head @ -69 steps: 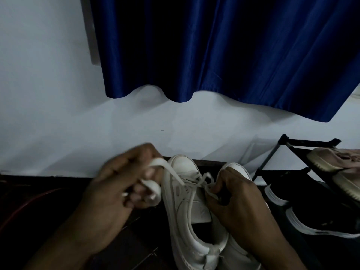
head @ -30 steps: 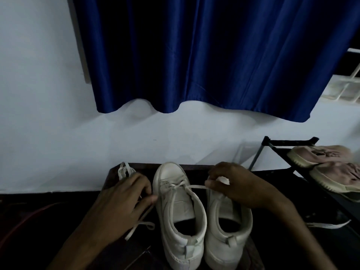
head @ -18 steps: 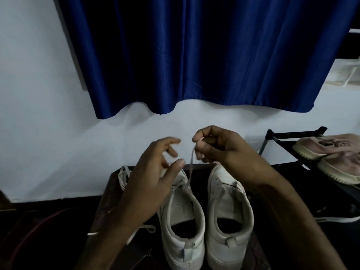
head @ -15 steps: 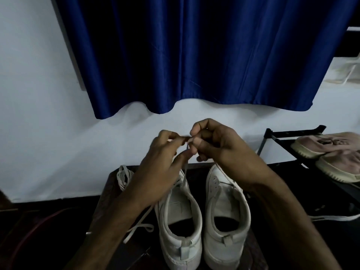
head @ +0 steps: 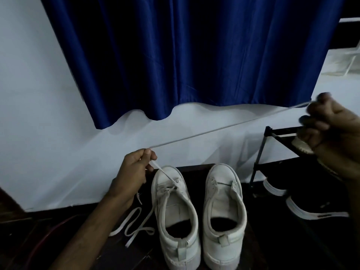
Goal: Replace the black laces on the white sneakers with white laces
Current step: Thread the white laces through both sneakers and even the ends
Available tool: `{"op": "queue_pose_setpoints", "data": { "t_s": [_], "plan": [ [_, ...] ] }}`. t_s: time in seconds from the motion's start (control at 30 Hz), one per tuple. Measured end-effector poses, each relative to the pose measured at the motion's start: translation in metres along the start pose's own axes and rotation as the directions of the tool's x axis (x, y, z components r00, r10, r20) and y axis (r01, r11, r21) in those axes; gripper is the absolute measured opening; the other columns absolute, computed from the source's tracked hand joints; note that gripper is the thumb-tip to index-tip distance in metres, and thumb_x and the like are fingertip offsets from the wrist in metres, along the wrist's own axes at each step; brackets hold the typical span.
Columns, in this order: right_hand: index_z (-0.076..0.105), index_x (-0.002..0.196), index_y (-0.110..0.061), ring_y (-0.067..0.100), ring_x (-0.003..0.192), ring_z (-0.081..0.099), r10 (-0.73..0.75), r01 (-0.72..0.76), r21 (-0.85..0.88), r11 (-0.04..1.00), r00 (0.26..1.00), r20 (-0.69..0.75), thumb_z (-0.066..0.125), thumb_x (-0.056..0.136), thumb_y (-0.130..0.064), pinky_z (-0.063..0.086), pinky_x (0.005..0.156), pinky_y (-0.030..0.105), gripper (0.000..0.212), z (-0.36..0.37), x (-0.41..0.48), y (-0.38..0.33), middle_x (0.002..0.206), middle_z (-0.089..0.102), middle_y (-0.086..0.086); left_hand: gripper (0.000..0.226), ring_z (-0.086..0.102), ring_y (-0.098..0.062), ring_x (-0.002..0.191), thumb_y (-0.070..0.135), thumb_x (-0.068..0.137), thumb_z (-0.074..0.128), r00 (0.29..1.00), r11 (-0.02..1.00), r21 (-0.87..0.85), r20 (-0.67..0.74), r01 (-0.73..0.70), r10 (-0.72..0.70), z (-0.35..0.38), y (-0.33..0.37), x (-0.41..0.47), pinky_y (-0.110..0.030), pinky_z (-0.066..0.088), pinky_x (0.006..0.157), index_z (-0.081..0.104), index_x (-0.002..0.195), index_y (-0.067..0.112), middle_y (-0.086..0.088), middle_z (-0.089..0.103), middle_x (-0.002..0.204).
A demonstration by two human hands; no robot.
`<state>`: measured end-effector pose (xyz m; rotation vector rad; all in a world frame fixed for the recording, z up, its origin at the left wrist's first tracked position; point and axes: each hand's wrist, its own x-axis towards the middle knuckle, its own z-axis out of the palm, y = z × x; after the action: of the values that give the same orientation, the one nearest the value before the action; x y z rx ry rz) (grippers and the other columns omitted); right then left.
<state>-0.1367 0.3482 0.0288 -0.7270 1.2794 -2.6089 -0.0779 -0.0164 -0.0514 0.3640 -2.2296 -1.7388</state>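
The white lace (head: 229, 125) was stretched taut between both hands, above the small dark table (head: 196, 170) that carried the pair. The left hand (head: 134, 172) pinched it between thumb and fingertips just over the toe of the left sneaker (head: 176, 209). From that pinch a short run dropped to the front eyelets. The right hand (head: 335, 125), fingers curled tight around the far end, held it high and well out to the right, in front of the shoe rack (head: 272, 133).

The main risk looked like overpulling. Only the front eyelets seemed threaded, so a hard draw to the right could drag the loose lace end (head: 124, 222), lying by the table's left edge, up and through, leaving uneven lengths. The same pull, if the left pinch let go, would likely land on the sneaker itself and tip it or slide it against the right sneaker (head: 224, 203). Both heels stood near the table's near edge, so a shove could send one off.

The flat lace might also twist under tension and sit badly in the eyelets. The right sneaker showed no white lace, only a thin dark line across its front eyelets; whether that was leftover black lace could not be told.
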Motion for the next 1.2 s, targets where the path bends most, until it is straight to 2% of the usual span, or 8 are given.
{"op": "queue_pose_setpoints", "data": {
  "t_s": [0.17,0.3,0.4,0.57,0.7,0.8,0.97,1.2],
  "plan": [
    [0.066,0.104,-0.023,0.0,0.057,0.048,-0.097,0.049,-0.179,0.983,0.957,-0.273,0.048,0.093,-0.008,0.043,0.052,0.011,0.027,0.016,0.009,0.016,0.085,0.068,-0.011,0.033,0.051,0.001,0.06,0.023,0.103,0.046,0.973,0.961,0.196,0.163,-0.195,0.165,0.014,0.013,-0.004,-0.017,0.043,0.058,0.067,0.078,0.017,0.019,0.062,0.064],
    [0.057,0.105,-0.015,0.012,0.084,0.069,-0.07,-0.002,-0.348,0.938,0.978,-0.195,0.045,0.098,-0.006,0.054,0.066,0.02,0.017,0.051,0.015,0.042,0.108,0.074,0.003,0.022,0.06,-0.001,0.088,0.042,0.098,0.052,0.904,0.766,0.53,0.398,-0.364,0.155,0.025,0.026,-0.013,-0.029,0.05,0.086,0.066,0.111,0.032,0.015,0.062,0.105],
    [0.058,0.096,-0.013,0.017,0.089,0.071,-0.125,0.04,-0.437,0.899,0.978,-0.167,0.048,0.098,-0.009,0.056,0.071,0.022,0.011,0.065,0.017,0.051,0.1,0.076,0.006,0.04,0.059,-0.004,0.094,0.058,0.092,0.05,0.961,0.704,0.657,0.236,-0.269,0.146,0.009,0.034,-0.032,-0.035,0.05,0.09,0.052,0.126,0.037,0.017,0.059,0.108],
    [0.059,0.075,-0.023,0.005,0.075,0.056,-0.191,0.036,-0.464,0.885,0.937,-0.292,0.06,0.088,-0.036,0.051,0.069,0.025,0.019,0.055,0.018,0.054,0.083,0.066,-0.007,0.06,0.062,0.005,0.077,0.083,0.059,0.056,0.956,0.793,0.606,0.266,-0.065,-0.125,-0.01,0.03,-0.072,-0.028,0.052,0.079,0.06,0.099,0.038,0.017,0.065,0.087],
    [0.057,0.085,-0.02,0.012,0.1,0.069,-0.088,0.052,-0.122,0.991,0.943,-0.32,0.054,0.097,-0.021,0.057,0.083,0.031,0.013,0.054,0.023,0.054,0.103,0.073,-0.001,0.031,0.063,0.003,0.063,0.049,0.077,0.076,0.977,0.846,0.53,0.202,-0.051,-0.068,0.001,0.009,-0.079,-0.026,0.054,0.064,0.064,0.1,0.033,0.017,0.067,0.084],
    [0.055,0.084,-0.018,0.003,0.069,0.065,-0.047,0.051,0.007,0.999,0.956,-0.29,0.057,0.095,-0.021,0.056,0.069,0.02,0.011,0.07,0.028,0.059,0.078,0.07,-0.006,0.005,0.066,-0.004,0.059,0.028,0.084,0.072,0.996,0.943,0.333,0.073,0.027,-0.054,-0.001,-0.003,-0.079,-0.037,0.058,0.06,0.074,0.089,0.027,0.011,0.072,0.076],
    [0.062,0.08,-0.006,0.011,0.055,0.053,0.089,-0.126,-0.528,0.84,0.991,-0.095,0.068,0.079,-0.023,0.053,0.057,0.021,0.019,0.093,0.035,0.103,0.066,0.068,0.003,0.026,0.06,-0.015,0.05,0.004,0.09,0.061,0.985,0.985,0.006,0.025,0.172,-0.172,-0.002,-0.008,-0.082,-0.024,0.044,0.042,0.077,0.074,0.017,-0.01,0.073,0.069],
    [0.075,0.091,-0.011,0.017,0.071,0.071,0.353,-0.081,-0.838,0.54,0.925,0.139,0.076,0.083,-0.007,0.054,0.066,0.017,0.01,0.102,0.03,0.164,0.077,0.075,0.003,0.03,0.068,-0.017,0.063,0.001,0.09,0.058,0.973,0.961,-0.155,0.028,0.229,-0.227,-0.001,-0.014,-0.08,-0.024,0.047,0.043,0.077,0.073,0.016,-0.011,0.074,0.074]
  ]
}}
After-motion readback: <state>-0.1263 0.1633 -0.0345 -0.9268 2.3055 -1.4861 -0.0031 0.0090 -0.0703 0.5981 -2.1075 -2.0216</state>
